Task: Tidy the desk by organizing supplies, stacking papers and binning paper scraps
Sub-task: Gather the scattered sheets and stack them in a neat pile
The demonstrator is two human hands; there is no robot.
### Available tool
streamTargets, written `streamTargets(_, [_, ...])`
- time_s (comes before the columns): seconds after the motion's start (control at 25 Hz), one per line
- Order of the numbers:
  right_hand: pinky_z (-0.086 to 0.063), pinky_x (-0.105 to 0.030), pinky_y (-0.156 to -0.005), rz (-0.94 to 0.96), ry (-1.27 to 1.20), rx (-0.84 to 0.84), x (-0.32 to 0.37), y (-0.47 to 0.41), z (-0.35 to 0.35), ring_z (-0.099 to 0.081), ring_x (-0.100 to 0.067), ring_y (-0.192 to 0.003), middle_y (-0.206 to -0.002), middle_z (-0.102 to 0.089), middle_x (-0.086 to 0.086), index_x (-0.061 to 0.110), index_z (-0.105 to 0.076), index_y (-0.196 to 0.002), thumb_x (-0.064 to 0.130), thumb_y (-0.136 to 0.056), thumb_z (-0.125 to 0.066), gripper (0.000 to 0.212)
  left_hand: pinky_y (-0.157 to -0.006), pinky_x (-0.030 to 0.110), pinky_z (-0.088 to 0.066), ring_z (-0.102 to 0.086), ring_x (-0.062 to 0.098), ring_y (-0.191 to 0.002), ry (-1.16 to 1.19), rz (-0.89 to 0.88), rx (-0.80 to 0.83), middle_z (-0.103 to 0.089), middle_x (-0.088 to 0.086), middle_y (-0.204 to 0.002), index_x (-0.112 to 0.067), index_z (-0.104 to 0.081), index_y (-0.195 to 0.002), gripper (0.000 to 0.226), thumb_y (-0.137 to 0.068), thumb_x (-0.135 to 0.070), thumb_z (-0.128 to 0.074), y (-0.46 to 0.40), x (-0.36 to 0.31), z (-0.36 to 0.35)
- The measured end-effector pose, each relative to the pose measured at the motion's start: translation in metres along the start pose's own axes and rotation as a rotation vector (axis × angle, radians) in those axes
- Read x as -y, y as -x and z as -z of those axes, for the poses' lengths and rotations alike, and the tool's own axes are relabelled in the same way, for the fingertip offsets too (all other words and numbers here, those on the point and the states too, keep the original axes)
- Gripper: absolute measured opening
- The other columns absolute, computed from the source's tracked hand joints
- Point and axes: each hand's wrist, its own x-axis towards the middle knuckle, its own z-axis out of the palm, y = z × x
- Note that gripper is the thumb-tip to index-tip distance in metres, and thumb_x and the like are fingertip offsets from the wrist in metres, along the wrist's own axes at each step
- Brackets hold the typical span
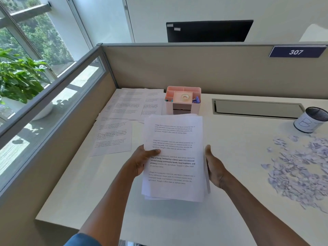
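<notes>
While the left hand (140, 161) pinched the stack (173, 157) above the desk (230, 201), thumb on top, the right hand (213, 166) pressed its edge with straight fingers — scraps (300, 167) lay well right.

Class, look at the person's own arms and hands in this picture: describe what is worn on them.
Both forearms are bare. The left hand and right hand show no gloves, rings or watch. A blue sleeve shows at the bottom edge on the left arm; no sleeve is in view on the right.
</notes>
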Motion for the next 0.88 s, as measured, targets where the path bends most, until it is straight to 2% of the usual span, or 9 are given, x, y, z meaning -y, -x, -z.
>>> streamTargets(0.04, [-0.051,-0.041,-0.096,0.031,-0.019,0.021,0.001,0.0,0.001,-0.066,-0.023,-0.114,-0.121,-0.07,-0.005,0.023,-0.067,-0.124,0.067,-0.095,-0.035,0.062,-0.086,0.053,-0.059,-0.069,0.044,-0.105,-0.004,-0.018,-0.017,-0.071,0.025,-0.117,0.002,-0.061,-0.127,0.063,-0.068,-0.012,-0.079,0.0,0.0,-0.002])
streamTargets(0.08, [-0.052,-0.04,-0.095,0.082,-0.001,0.038,0.003,0.0,0.001,-0.065,-0.025,-0.116,-0.123,-0.07,-0.006,0.021,-0.067,-0.124,0.066,-0.091,-0.048,0.059,-0.086,0.053,-0.059,-0.069,0.043,-0.105,-0.006,-0.039,-0.025,-0.07,0.025,-0.118,0.002,-0.061,-0.127,0.063,-0.068,-0.011,-0.079,-0.001,0.0,-0.004])
streamTargets(0.16, [-0.057,-0.037,-0.089,0.206,0.069,0.018,0.004,0.0,0.0,-0.065,-0.031,-0.114,-0.12,-0.071,-0.008,0.015,-0.067,-0.121,0.05,-0.078,-0.077,0.057,-0.086,0.052,-0.059,-0.069,0.043,-0.106,0.012,-0.084,0.001,-0.069,0.025,-0.12,0.001,-0.063,-0.126,0.06,-0.069,-0.009,-0.079,-0.002,-0.004,-0.009])
streamTargets(0.2, [-0.058,-0.036,-0.086,0.253,0.082,-0.001,0.004,-0.002,-0.001,-0.066,-0.033,-0.112,-0.118,-0.072,-0.009,0.014,-0.068,-0.119,0.039,-0.075,-0.081,0.052,-0.087,0.052,-0.059,-0.069,0.043,-0.107,0.032,-0.107,0.04,-0.069,0.025,-0.121,-0.001,-0.064,-0.125,0.056,-0.071,-0.008,-0.079,-0.002,-0.006,-0.01])
streamTargets(0.28, [-0.058,-0.036,-0.082,0.33,0.061,-0.027,0.004,-0.003,-0.001,-0.068,-0.032,-0.107,-0.116,-0.072,-0.011,0.014,-0.07,-0.116,0.025,-0.078,-0.078,0.041,-0.09,0.053,-0.057,-0.067,0.042,-0.11,0.063,-0.152,0.141,-0.068,0.024,-0.123,-0.005,-0.067,-0.123,0.047,-0.077,-0.007,-0.076,0.0,-0.008,-0.012])
streamTargets(0.36, [-0.059,-0.037,-0.081,0.378,0.044,-0.039,0.004,-0.002,0.0,-0.069,-0.031,-0.105,-0.116,-0.072,-0.011,0.014,-0.07,-0.116,0.022,-0.08,-0.077,0.038,-0.093,0.053,-0.056,-0.067,0.042,-0.112,0.054,-0.187,0.184,-0.068,0.023,-0.125,-0.006,-0.067,-0.124,0.046,-0.079,-0.009,-0.076,0.002,-0.008,-0.013])
streamTargets(0.48, [-0.059,-0.033,-0.079,0.415,0.061,-0.08,0.002,-0.001,0.0,-0.07,-0.028,-0.104,-0.114,-0.073,-0.008,0.015,-0.071,-0.114,0.015,-0.082,-0.078,0.033,-0.094,0.049,-0.057,-0.069,0.036,-0.111,-0.04,-0.257,0.078,-0.072,0.015,-0.119,-0.009,-0.069,-0.119,0.052,-0.072,-0.023,-0.083,0.005,-0.003,-0.02])
streamTargets(0.6, [-0.058,-0.029,-0.08,0.44,0.081,-0.151,-0.002,-0.001,-0.003,-0.071,-0.023,-0.102,-0.11,-0.075,-0.002,0.019,-0.071,-0.109,0.004,-0.084,-0.074,0.03,-0.096,0.049,-0.055,-0.069,0.032,-0.108,-0.116,-0.34,-0.087,-0.075,0.009,-0.113,-0.02,-0.072,-0.109,0.036,-0.074,-0.024,-0.08,0.006,0.007,-0.023])
streamTargets(0.88, [-0.056,-0.05,-0.091,0.401,0.251,-0.228,-0.011,0.001,-0.009,-0.07,-0.028,-0.101,-0.108,-0.074,-0.007,0.013,-0.07,-0.109,0.004,-0.085,-0.073,0.026,-0.095,0.043,-0.057,-0.069,0.024,-0.106,-0.295,-0.278,-0.102,-0.075,0.0,-0.112,-0.026,-0.071,-0.109,0.038,-0.072,-0.033,-0.078,0.008,0.024,-0.022])
